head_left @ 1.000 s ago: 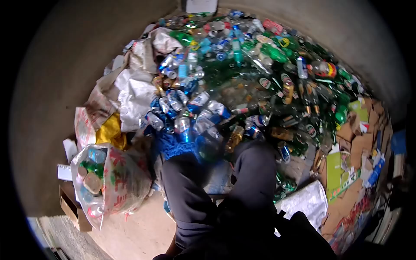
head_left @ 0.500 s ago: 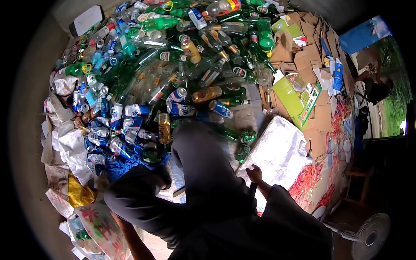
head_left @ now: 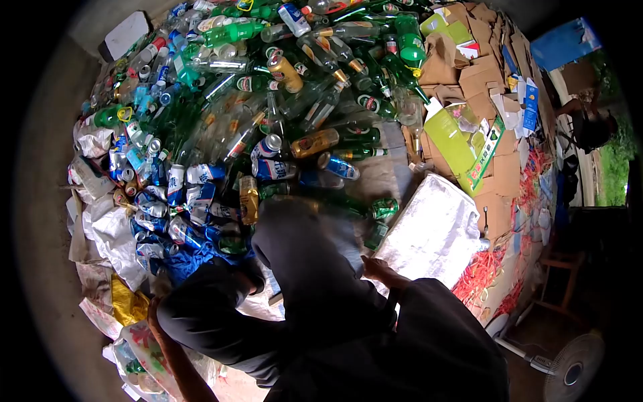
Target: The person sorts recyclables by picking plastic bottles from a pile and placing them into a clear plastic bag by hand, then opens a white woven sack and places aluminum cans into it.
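Left hand (head_left: 154,316) has shifted up near yellow bag (head_left: 127,305), right hand (head_left: 379,271) slightly inward by white sack (head_left: 435,221); can't tell either grip. No item visibly lifted: cans (head_left: 184,232) lie ahead, bottles (head_left: 410,48) beyond.

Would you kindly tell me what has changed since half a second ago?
The left hand moved forward, toward the yellow sheeting; the right hand shifted left across the white sack, toward the right knee. Whether either grips anything is unclear. The bottles and cans stayed put.
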Demonstrator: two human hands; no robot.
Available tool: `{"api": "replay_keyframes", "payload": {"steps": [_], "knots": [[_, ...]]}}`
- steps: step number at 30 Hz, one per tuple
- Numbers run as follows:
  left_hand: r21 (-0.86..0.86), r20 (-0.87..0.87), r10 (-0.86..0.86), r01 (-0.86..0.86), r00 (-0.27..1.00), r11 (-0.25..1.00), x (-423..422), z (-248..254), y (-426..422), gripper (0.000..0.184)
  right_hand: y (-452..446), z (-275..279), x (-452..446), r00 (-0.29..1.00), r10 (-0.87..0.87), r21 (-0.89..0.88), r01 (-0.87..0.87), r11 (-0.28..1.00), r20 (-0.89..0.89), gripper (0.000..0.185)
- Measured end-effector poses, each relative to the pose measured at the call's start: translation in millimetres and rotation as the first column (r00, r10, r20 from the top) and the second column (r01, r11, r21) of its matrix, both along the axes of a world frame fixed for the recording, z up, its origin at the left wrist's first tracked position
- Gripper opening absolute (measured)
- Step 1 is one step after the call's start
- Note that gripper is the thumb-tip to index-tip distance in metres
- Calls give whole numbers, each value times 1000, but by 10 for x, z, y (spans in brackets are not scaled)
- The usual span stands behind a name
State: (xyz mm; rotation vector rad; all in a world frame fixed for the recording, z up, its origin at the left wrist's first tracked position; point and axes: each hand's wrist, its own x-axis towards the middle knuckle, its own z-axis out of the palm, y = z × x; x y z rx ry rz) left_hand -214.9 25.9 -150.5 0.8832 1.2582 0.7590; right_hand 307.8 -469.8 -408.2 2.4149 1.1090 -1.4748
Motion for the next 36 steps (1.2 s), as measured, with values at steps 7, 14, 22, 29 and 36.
{"api": "replay_keyframes", "payload": {"steps": [7,14,22,29,36], "knots": [[-3,26,18,-18,999,1000,-261,-154,23,31,-5,-54,-23,979,201,-117,-196,974,35,81],[-54,27,-54,55,998,997,203,151,-33,29,-4,-25,39,956,285,-95,-279,956,67,84],[113,-164,-24,43,986,993,-31,-82,231,25,163,62,125,946,310,-211,-286,935,92,49],[75,-140,-6,17,990,997,310,103,110,26,35,116,191,971,225,-270,-196,943,78,31],[133,-107,-206,219,973,967,667,397,-77,28,-388,533,451,971,-86,-179,128,975,224,23]]}}
